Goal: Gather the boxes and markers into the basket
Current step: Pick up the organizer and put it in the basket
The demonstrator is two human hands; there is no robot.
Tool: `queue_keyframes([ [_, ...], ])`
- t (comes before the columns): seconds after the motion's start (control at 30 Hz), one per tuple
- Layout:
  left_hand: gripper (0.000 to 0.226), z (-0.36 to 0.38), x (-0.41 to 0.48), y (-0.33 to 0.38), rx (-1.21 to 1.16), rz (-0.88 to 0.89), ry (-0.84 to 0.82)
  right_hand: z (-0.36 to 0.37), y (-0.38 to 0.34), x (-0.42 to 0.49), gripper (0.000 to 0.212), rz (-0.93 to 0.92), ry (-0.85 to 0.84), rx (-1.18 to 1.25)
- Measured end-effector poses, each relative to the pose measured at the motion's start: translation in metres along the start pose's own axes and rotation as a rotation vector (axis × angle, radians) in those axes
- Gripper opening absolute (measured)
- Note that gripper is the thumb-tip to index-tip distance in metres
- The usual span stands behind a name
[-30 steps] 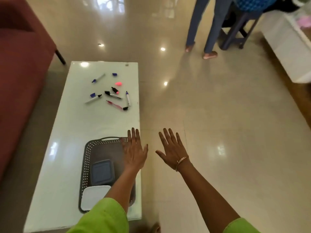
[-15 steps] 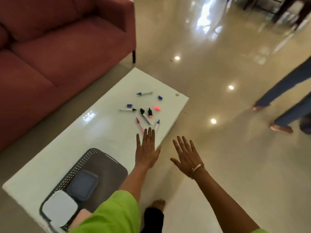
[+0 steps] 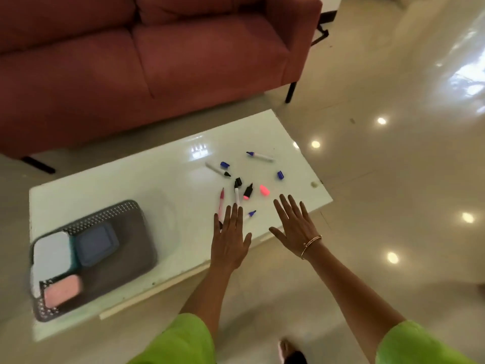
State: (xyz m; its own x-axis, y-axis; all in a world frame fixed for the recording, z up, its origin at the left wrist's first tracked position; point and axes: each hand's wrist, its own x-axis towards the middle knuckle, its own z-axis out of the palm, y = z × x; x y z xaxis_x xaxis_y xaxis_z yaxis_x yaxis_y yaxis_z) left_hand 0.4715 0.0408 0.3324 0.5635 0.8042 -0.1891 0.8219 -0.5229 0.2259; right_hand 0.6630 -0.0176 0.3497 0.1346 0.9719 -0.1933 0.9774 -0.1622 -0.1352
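With the three boxes lying in the basket (image 3: 115,216) at the near-left end of the tabletop (image 3: 147,185), I judge the box part done and the marker part just opening; the white box (image 3: 51,254), the blue box (image 3: 95,244) and the pink box (image 3: 61,290) sit side by side on its floor. The markers (image 3: 237,193) and their loose caps lie scattered toward the far-right end, well apart from the basket. My left hand (image 3: 231,243) hovers flat with its grip spread and empty, fingertips over the near ends of the pink marker (image 3: 221,203) and a white-barrelled one; whether it touches them I cannot tell. My right hand (image 3: 295,227) is likewise splayed and holds nothing, just beside the pink cap (image 3: 264,190). The next move, as I read it, calls for closing fingers round the nearest pens, perhaps raking several together first, since round barrels may roll on this glossy top.
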Motion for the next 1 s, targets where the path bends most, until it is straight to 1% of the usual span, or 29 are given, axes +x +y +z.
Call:
queue_keyframes([
  [0.03,0.066,0.009,-0.001,0.014,-0.048,-0.049,0.004,0.007,0.014,0.0,0.069,-0.002,-0.005,0.064],
  [0.07,0.066,0.018,-0.002,0.03,-0.126,-0.105,-0.013,0.015,0.028,-0.002,0.066,0.046,-0.015,0.175],
  [0.1,0.066,0.027,-0.003,0.046,-0.222,-0.177,-0.023,0.025,0.041,-0.007,0.063,0.144,-0.031,0.317],
  [0.17,0.067,0.047,-0.008,0.076,-0.429,-0.332,-0.004,0.045,0.063,-0.022,0.06,0.356,0.029,0.58],
  [0.23,0.06,0.078,-0.014,0.105,-0.608,-0.462,0.018,0.067,0.084,-0.037,0.043,0.541,0.109,0.748],
  [0.27,0.054,0.096,-0.015,0.117,-0.695,-0.524,0.023,0.083,0.096,-0.042,0.032,0.633,0.128,0.808],
  [0.3,0.047,0.112,-0.014,0.126,-0.796,-0.597,0.016,0.098,0.108,-0.042,0.026,0.716,0.128,0.872],
  [0.37,0.039,0.146,-0.004,0.143,-1.005,-0.746,-0.012,0.139,0.136,-0.038,0.027,0.841,0.114,1.015],
  [0.43,0.036,0.186,0.016,0.154,-1.171,-0.858,-0.008,0.19,0.168,-0.027,0.027,0.911,0.065,1.116],
  [0.5,0.034,0.231,0.046,0.155,-1.271,-0.941,0.007,0.231,0.194,-0.009,0.018,0.958,0.033,1.222],
  [0.53,0.033,0.258,0.063,0.153,-1.302,-0.964,0.015,0.253,0.206,0.001,0.016,0.965,0.043,1.261],
  [0.63,0.024,0.335,0.112,0.135,-1.409,-0.997,0.013,0.318,0.228,0.04,0.02,0.944,0.088,1.376],
  [0.7,0.043,0.384,0.143,0.123,-1.437,-1.001,-0.008,0.357,0.235,0.067,0.022,0.91,0.104,1.384],
  [0.77,0.056,0.424,0.173,0.11,-1.326,-0.93,0.025,0.389,0.24,0.096,0.028,0.878,0.144,1.357],
  [0.83,0.054,0.45,0.197,0.104,-1.191,-0.848,0.078,0.408,0.245,0.122,0.037,0.855,0.185,1.306],
  [0.9,0.047,0.461,0.217,0.101,-1.095,-0.838,0.203,0.422,0.25,0.144,0.044,0.831,0.203,1.267],
  [0.97,0.041,0.462,0.237,0.098,-1.013,-0.846,0.303,0.429,0.253,0.158,0.039,0.803,0.195,1.248],
  [1.0,0.042,0.465,0.245,0.095,-1.011,-0.847,0.311,0.43,0.252,0.163,0.032,0.791,0.185,1.249],
])
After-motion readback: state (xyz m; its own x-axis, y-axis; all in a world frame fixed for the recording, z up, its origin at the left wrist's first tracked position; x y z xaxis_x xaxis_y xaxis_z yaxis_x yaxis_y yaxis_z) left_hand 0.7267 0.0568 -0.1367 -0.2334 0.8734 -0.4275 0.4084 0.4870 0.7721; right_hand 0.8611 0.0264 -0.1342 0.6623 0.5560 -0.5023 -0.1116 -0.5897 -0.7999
